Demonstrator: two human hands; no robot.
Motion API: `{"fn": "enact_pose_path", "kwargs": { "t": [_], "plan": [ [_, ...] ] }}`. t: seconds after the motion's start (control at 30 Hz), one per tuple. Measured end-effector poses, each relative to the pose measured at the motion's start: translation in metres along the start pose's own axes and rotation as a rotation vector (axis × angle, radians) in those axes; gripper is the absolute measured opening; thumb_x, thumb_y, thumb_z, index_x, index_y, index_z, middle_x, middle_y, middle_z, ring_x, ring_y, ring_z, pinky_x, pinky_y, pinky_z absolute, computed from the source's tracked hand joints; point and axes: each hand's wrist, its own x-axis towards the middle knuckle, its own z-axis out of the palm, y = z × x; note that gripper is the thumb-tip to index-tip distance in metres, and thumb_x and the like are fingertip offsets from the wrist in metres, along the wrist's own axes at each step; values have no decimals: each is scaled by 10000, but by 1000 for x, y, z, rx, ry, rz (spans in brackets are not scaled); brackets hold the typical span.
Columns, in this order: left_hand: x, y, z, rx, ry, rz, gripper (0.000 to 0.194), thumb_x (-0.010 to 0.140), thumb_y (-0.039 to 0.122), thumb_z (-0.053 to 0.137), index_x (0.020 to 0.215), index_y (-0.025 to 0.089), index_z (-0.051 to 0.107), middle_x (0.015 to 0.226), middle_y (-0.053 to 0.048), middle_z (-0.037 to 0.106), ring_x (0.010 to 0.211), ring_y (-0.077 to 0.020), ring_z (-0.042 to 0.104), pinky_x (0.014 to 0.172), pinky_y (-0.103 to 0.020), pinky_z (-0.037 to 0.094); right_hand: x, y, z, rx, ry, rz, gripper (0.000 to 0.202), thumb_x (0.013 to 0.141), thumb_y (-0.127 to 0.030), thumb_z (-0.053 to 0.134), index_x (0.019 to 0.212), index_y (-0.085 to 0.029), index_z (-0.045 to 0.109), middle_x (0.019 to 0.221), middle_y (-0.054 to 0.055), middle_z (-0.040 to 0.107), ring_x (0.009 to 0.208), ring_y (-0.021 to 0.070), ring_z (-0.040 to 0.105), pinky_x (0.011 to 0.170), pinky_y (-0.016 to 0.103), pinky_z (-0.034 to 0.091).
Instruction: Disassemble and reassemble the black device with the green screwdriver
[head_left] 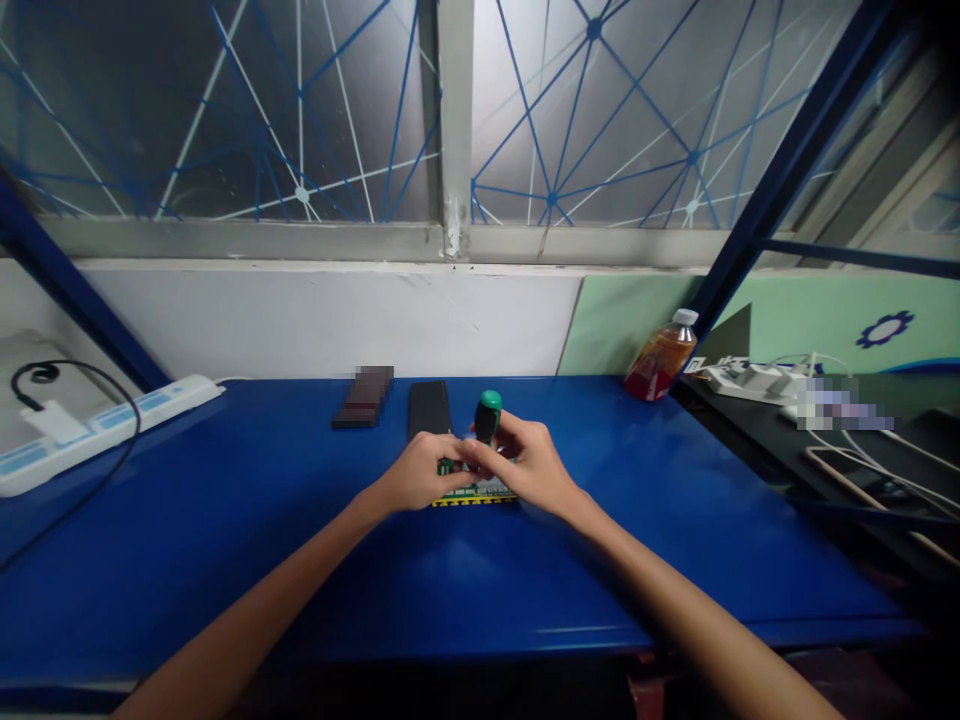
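My right hand (541, 462) is closed around a screwdriver (488, 412) with a green-topped black handle, which stands nearly upright. Its tip is hidden by my fingers. Under both hands lies a green circuit board (459, 493) with a yellow-and-black front edge. Thumb and fingers of my left hand (421, 472) are drawn together at the board, close to the lower part of the screwdriver; whatever they pinch is hidden. Just behind the left hand is a flat black case-like object (429, 403), partly covered by it.
The blue table (225, 520) carries a dark blurred slab (364, 398) at the back. A white power strip (172, 400) with a black cable runs along the left. At the back right, a drink bottle (663, 358) leans beside a blue post. White cables and adapters (765, 380) lie farther right.
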Motion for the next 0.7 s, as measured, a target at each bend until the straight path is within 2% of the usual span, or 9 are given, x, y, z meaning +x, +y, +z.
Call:
{"fn": "enact_pose_path", "kwargs": {
  "t": [0.17, 0.3, 0.43, 0.57, 0.7],
  "plan": [
    [0, -3, 1, 40, 31, -14, 126, 806, 250, 700, 874, 158, 754, 823, -27, 737, 740, -157, 654, 704, -244, 476, -1, 1, 1, 1, 9, -23, 272, 885, -420, 602, 933, -155, 642, 631, -16, 583, 541, 105, 517, 497, 240, 387],
    [-1, -2, 0, 33, -8, 6, 127, 832, 242, 663, 863, 152, 747, 854, -40, 740, 770, -163, 661, 705, -245, 478, -2, 2, 1, 26, -8, -8, 277, 887, -425, 601, 944, -155, 634, 646, -12, 596, 539, 104, 527, 501, 239, 395],
    [-1, 0, -1, 45, -13, 23, 138, 849, 247, 644, 863, 154, 744, 872, -44, 740, 800, -168, 662, 726, -251, 480, -1, 0, 1, 43, -10, 2, 267, 878, -432, 608, 855, -166, 604, 638, -21, 577, 532, 98, 513, 495, 232, 391],
    [0, 0, -1, 71, 18, 5, 117, 825, 259, 686, 837, 152, 734, 816, -23, 727, 742, -151, 645, 697, -240, 469, 0, -2, 1, 40, -3, -19, 273, 867, -424, 620, 772, -172, 569, 609, -35, 531, 525, 87, 472, 482, 222, 370],
    [0, -1, 1, 97, 42, 6, 125, 807, 269, 706, 804, 145, 720, 778, -16, 711, 696, -140, 628, 653, -234, 455, 0, -1, 1, 2, -7, -8, 275, 868, -432, 618, 867, -157, 625, 637, -19, 561, 547, 100, 481, 506, 238, 396]
  ]
}}
